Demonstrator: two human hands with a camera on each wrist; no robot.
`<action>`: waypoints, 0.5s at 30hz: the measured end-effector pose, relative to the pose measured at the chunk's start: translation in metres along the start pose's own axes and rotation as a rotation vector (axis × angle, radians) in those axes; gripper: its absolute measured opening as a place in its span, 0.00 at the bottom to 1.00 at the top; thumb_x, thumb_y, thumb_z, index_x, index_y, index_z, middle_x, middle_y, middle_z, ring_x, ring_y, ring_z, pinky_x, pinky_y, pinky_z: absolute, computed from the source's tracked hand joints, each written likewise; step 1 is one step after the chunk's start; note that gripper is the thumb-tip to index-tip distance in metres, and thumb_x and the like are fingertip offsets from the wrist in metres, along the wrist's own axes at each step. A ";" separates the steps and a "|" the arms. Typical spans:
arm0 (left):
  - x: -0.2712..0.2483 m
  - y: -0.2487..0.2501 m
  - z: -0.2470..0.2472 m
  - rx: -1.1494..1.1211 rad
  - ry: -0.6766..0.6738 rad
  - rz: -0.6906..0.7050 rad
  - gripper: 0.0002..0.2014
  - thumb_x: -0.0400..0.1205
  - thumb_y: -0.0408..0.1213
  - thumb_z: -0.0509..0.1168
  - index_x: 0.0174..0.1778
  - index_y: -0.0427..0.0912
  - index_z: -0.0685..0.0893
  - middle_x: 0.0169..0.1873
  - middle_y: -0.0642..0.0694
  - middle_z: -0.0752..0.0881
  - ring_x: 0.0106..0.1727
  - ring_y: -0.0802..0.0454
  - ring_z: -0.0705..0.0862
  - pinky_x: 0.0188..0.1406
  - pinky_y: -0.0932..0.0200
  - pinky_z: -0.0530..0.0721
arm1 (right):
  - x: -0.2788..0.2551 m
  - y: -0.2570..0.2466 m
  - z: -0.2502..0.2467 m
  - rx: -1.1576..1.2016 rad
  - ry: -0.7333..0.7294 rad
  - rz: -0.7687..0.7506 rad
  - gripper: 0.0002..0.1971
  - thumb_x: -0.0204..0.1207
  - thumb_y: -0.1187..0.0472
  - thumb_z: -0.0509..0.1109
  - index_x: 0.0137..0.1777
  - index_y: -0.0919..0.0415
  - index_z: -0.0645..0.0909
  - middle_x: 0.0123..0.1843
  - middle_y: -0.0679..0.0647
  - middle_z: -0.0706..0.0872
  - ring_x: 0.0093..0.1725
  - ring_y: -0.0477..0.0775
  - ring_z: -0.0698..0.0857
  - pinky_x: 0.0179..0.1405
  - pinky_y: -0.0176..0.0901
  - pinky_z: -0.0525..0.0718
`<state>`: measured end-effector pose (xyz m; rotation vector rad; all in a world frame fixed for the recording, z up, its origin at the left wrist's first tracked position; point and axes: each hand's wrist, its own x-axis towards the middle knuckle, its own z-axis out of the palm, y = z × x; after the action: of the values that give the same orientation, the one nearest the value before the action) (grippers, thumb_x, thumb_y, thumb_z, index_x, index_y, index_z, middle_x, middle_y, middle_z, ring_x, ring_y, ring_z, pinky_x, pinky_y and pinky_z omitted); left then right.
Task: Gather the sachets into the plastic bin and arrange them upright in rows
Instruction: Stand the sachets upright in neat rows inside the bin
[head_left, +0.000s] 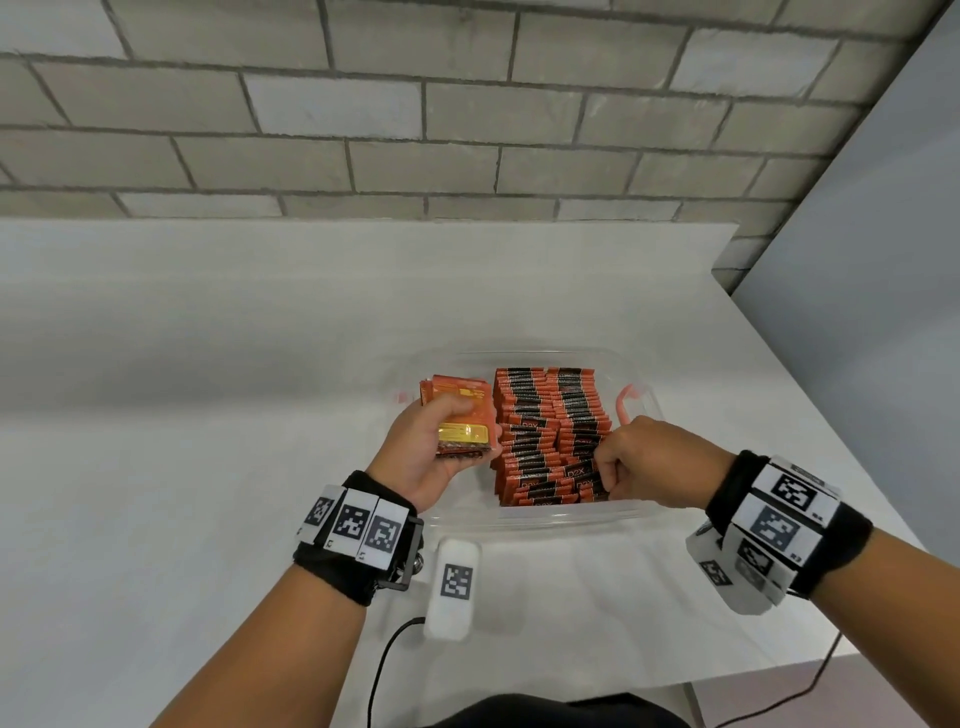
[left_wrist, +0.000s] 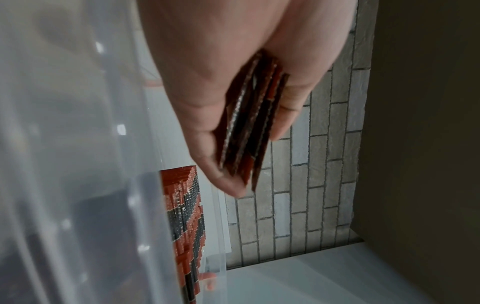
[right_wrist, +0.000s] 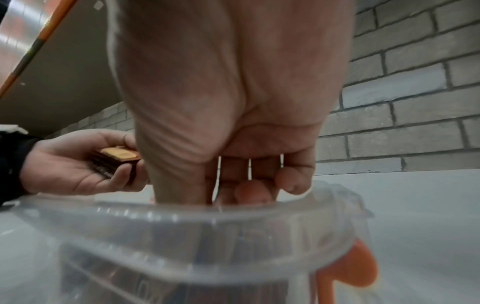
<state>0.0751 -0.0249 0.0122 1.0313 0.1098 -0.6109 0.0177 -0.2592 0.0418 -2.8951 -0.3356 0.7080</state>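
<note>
A clear plastic bin (head_left: 545, 519) sits in front of me on the white table. Its right part holds two rows of orange-and-black sachets (head_left: 545, 431) standing upright; the left part looks bare. My left hand (head_left: 475, 428) hovers over that left part and grips a stack of sachets (head_left: 457, 389) between thumb and fingers, also seen edge-on in the left wrist view (left_wrist: 249, 115). My right hand (head_left: 605, 467) reaches into the near right of the bin. Its thumb and curled fingers (right_wrist: 249, 191) pinch at sachet tops in the row; the bin rim (right_wrist: 207, 214) hides the contact.
An orange latch (head_left: 626, 402) hangs on the bin's right side. A white tagged device (head_left: 454, 592) with a black cable (head_left: 384, 665) lies just in front of the bin. The table ends close on the right (head_left: 831, 441); a brick wall (head_left: 467, 130) stands behind.
</note>
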 end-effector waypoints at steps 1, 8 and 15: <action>-0.001 0.000 0.000 0.033 -0.021 0.007 0.10 0.82 0.28 0.60 0.54 0.40 0.84 0.42 0.40 0.90 0.44 0.45 0.88 0.42 0.50 0.88 | -0.001 0.002 0.000 0.039 -0.002 0.009 0.01 0.74 0.61 0.74 0.43 0.58 0.85 0.37 0.42 0.82 0.39 0.43 0.81 0.32 0.22 0.72; -0.002 0.003 0.017 0.238 -0.170 0.045 0.11 0.79 0.26 0.66 0.55 0.42 0.86 0.47 0.43 0.91 0.49 0.47 0.89 0.47 0.50 0.89 | -0.002 -0.019 -0.022 0.560 0.340 -0.018 0.10 0.76 0.51 0.72 0.56 0.48 0.81 0.44 0.42 0.84 0.35 0.47 0.80 0.25 0.24 0.75; -0.001 0.001 0.025 0.234 -0.201 0.057 0.15 0.73 0.40 0.70 0.56 0.43 0.85 0.47 0.42 0.90 0.50 0.45 0.89 0.49 0.49 0.88 | 0.014 -0.032 -0.036 0.606 0.442 -0.062 0.12 0.72 0.58 0.77 0.52 0.46 0.82 0.44 0.46 0.86 0.41 0.48 0.84 0.42 0.33 0.81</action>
<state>0.0705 -0.0453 0.0268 1.1882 -0.1711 -0.6831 0.0406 -0.2279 0.0731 -2.3521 -0.1219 0.1069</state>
